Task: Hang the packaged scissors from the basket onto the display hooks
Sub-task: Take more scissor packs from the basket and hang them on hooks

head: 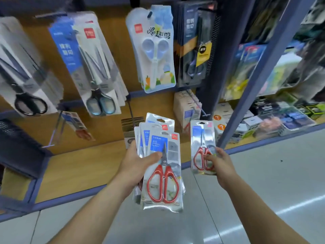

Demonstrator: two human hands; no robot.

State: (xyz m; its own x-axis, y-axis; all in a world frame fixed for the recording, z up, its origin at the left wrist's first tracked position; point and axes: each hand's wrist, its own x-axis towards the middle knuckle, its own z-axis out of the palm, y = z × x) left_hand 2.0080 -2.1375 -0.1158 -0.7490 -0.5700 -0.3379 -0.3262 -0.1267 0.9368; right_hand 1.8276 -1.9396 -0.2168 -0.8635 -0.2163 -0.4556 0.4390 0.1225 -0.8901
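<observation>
Lower centre, the left hand [135,161] clutched a fanned stack of packaged scissors [163,166] while fingers [209,157] of the right hand [219,162] pinched one pack [203,138] below the display hooks [198,105]. The glossy stack looked liable to slide loose during the reach.

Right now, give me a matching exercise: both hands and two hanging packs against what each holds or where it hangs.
1 left hand
2 right hand
3 pale blue scissors pack
4 black-handled scissors pack

A hangs far left
B holds one red scissors pack
C hangs top centre
D holds a stack of red scissors packs

Pairs: 1-D, 2-B, 3-C, 4-A
</observation>
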